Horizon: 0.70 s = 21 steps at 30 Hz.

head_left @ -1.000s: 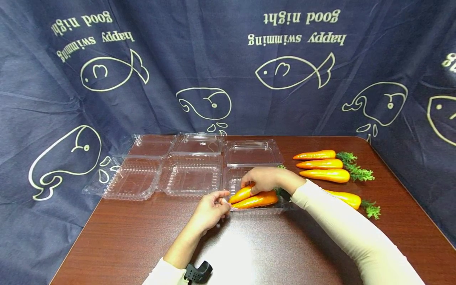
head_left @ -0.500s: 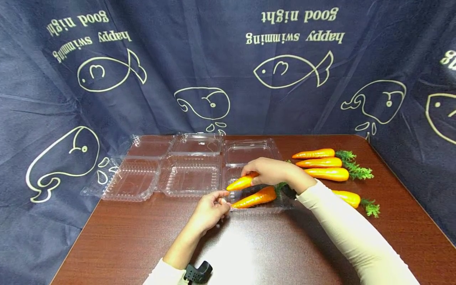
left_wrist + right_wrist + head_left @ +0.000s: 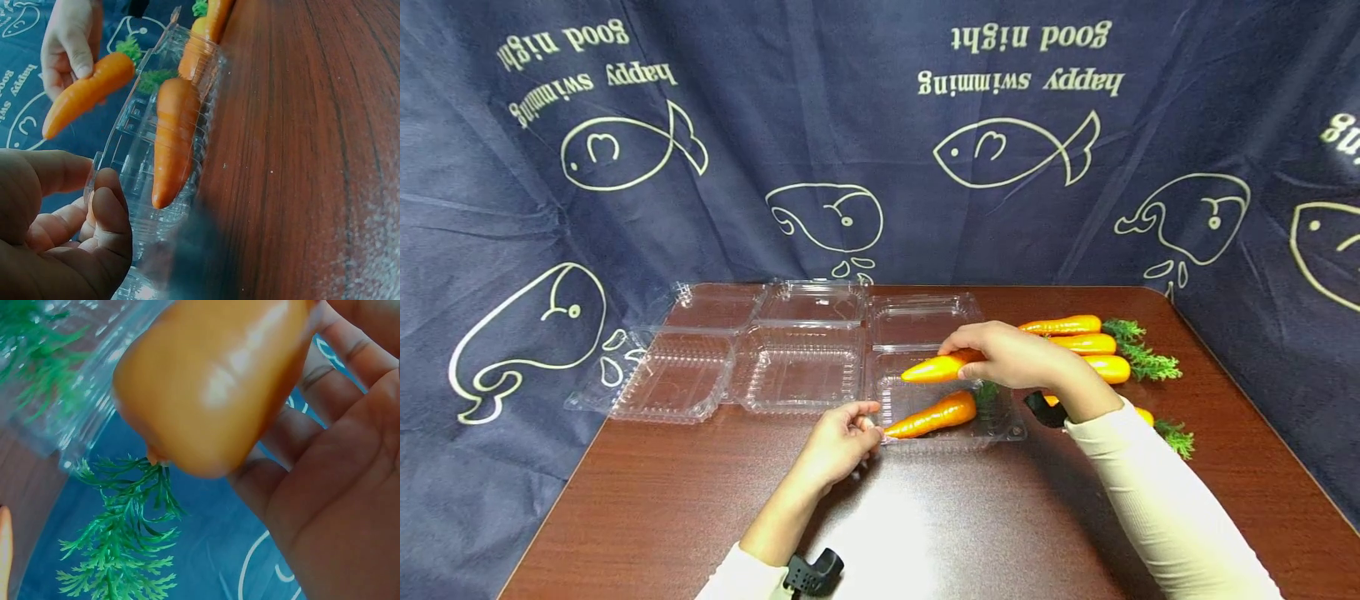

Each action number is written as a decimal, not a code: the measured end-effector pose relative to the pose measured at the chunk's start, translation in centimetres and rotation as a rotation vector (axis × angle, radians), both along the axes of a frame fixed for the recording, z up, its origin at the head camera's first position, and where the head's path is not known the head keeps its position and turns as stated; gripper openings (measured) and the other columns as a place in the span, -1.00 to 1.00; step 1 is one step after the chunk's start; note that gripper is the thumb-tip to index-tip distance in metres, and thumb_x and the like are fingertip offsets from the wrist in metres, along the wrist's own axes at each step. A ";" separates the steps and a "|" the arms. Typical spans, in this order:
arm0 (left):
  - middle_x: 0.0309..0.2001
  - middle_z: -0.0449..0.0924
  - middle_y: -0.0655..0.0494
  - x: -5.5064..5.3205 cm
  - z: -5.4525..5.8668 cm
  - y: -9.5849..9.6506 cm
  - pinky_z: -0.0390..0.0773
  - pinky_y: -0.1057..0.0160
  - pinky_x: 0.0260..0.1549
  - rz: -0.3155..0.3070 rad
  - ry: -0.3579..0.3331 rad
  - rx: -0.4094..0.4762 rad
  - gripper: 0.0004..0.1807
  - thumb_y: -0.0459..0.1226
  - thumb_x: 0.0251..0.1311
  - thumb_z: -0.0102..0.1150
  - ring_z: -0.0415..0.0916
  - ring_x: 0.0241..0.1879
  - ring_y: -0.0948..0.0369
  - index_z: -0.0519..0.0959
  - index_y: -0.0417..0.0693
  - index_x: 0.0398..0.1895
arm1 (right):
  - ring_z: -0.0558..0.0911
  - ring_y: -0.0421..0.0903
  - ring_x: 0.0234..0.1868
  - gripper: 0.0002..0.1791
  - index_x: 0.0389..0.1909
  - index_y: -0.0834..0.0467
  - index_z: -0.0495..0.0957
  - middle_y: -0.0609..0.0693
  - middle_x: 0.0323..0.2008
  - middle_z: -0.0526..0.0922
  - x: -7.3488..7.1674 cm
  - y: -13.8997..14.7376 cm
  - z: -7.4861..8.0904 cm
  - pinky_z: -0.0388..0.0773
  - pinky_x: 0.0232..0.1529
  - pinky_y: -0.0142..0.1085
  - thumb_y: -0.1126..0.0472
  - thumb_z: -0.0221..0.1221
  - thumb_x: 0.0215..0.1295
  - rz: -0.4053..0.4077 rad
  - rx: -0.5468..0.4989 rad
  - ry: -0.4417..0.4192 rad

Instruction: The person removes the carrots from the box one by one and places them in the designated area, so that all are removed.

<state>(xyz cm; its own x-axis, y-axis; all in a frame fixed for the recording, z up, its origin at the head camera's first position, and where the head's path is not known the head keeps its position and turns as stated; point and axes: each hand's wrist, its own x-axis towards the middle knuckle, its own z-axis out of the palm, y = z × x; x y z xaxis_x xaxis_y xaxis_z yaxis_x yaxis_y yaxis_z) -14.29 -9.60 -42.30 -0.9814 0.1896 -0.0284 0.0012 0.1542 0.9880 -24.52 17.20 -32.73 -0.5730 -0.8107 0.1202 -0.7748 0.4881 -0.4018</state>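
Observation:
My left hand (image 3: 842, 442) pinches the front left corner of a clear plastic clamshell container (image 3: 891, 387), its thumb and finger on the rim in the left wrist view. One orange carrot (image 3: 934, 415) with green leaves lies inside, along the front wall. Above that container, my right hand (image 3: 1022, 358) grips a second carrot (image 3: 936, 368) from over its thick end, tip pointing left. In the right wrist view this carrot's broad end (image 3: 206, 387) fills the top, and its leafy greens (image 3: 119, 544) hang beneath. The container's lid (image 3: 925, 321) lies folded back behind it.
Two more clear clamshells, a middle one (image 3: 797, 371) and a left one (image 3: 673, 375), stand with lids back. Several carrots (image 3: 1075, 325) lie at the table's right, one partly behind my right sleeve (image 3: 1157, 483). A dark printed cloth (image 3: 880, 108) hangs behind the table (image 3: 700, 500).
My right hand has lifted its carrot up out of the container and shifted it to the right. The other carrot stays inside. My left hand keeps its pinch on the corner.

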 end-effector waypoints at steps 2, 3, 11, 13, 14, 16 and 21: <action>-0.47 0.48 0.09 0.0 0.0 0.0 0.40 0.37 -0.73 0.000 0.004 -0.005 -0.51 -0.49 0.18 0.14 0.38 -0.61 0.25 0.42 -0.48 0.21 | 0.59 -0.16 -0.11 -0.69 -0.03 0.12 0.64 -0.13 -0.12 0.64 0.2 0.7 -0.1 0.54 -0.01 -0.14 0.38 0.34 0.19 -0.010 -0.001 0.006; -0.47 0.48 0.09 0.0 0.0 0.1 0.40 0.37 -0.72 -0.002 0.004 -0.007 -0.51 -0.50 0.18 0.14 0.37 -0.61 0.25 0.42 -0.48 0.21 | 0.59 -0.16 -0.11 -0.68 -0.03 0.12 0.63 -0.13 -0.12 0.64 0.3 1.0 -0.1 0.54 -0.01 -0.13 0.38 0.33 0.19 -0.016 -0.003 0.009; -0.48 0.49 0.09 0.0 0.3 0.0 0.43 0.37 -0.74 -0.018 -0.008 -0.029 -0.51 -0.48 0.17 0.14 0.39 -0.61 0.26 0.43 -0.47 0.21 | 0.56 -0.21 -0.18 -0.65 -0.02 0.08 0.64 -0.21 -0.16 0.62 1.6 4.1 -0.3 0.51 -0.07 -0.17 0.42 0.30 0.19 -0.085 -0.052 0.028; -0.47 0.49 0.09 0.1 0.3 0.0 0.43 0.37 -0.75 -0.022 -0.011 -0.037 -0.50 -0.47 0.17 0.14 0.40 -0.61 0.25 0.43 -0.46 0.21 | 0.55 -0.21 -0.20 -0.65 -0.03 0.07 0.65 -0.22 -0.19 0.62 1.9 4.9 -0.4 0.50 -0.09 -0.19 0.43 0.30 0.18 -0.107 -0.063 0.024; -0.47 0.49 0.08 0.1 0.4 0.0 0.43 0.36 -0.76 -0.023 -0.012 -0.040 -0.50 -0.47 0.17 0.14 0.40 -0.61 0.24 0.43 -0.46 0.21 | 0.54 -0.21 -0.21 -0.66 -0.03 0.06 0.65 -0.23 -0.21 0.61 2.1 5.4 -0.4 0.49 -0.11 -0.21 0.42 0.31 0.18 -0.122 -0.068 0.019; -0.46 0.49 0.07 0.1 0.4 0.0 0.42 0.36 -0.76 -0.025 -0.012 -0.041 -0.50 -0.48 0.17 0.13 0.40 -0.60 0.23 0.43 -0.46 0.21 | 0.52 -0.22 -0.24 -0.66 -0.05 0.03 0.65 -0.25 -0.24 0.59 2.4 6.4 -0.6 0.47 -0.16 -0.25 0.41 0.32 0.18 -0.162 -0.077 0.005; -0.47 0.49 0.07 0.1 0.4 0.1 0.40 0.37 -0.74 -0.020 -0.011 -0.037 -0.51 -0.49 0.16 0.14 0.40 -0.60 0.23 0.44 -0.46 0.20 | 0.48 -0.24 -0.29 -0.68 -0.07 0.00 0.64 -0.27 -0.27 0.58 3.1 9.0 -1.3 0.44 -0.26 -0.31 0.35 0.35 0.17 -0.228 -0.088 0.011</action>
